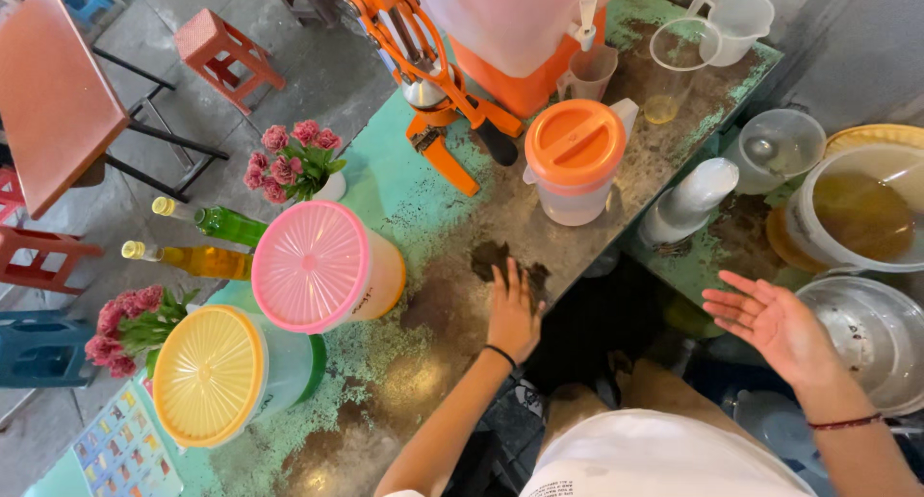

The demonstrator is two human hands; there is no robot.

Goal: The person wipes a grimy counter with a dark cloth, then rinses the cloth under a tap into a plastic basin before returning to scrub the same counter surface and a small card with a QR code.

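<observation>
My left hand (512, 314) lies flat on a dark wet rag (493, 255) on the worn green counter (404, 194), fingers pressed onto the cloth, a black band at the wrist. My right hand (770, 319) hovers open, palm up, off the counter's edge beside a metal basin (871, 338); it holds nothing. A jug with an orange lid (576, 155) stands just beyond the rag.
An orange manual juicer (428, 69) and a drinks dispenser (520, 35) stand at the back. A pink-lidded tub (313, 264), a yellow-lidded tub (210, 374), two bottles (207, 239) and flower pots (298, 160) sit left. Clear jugs (736, 21), a bucket of brown liquid (857, 213) right.
</observation>
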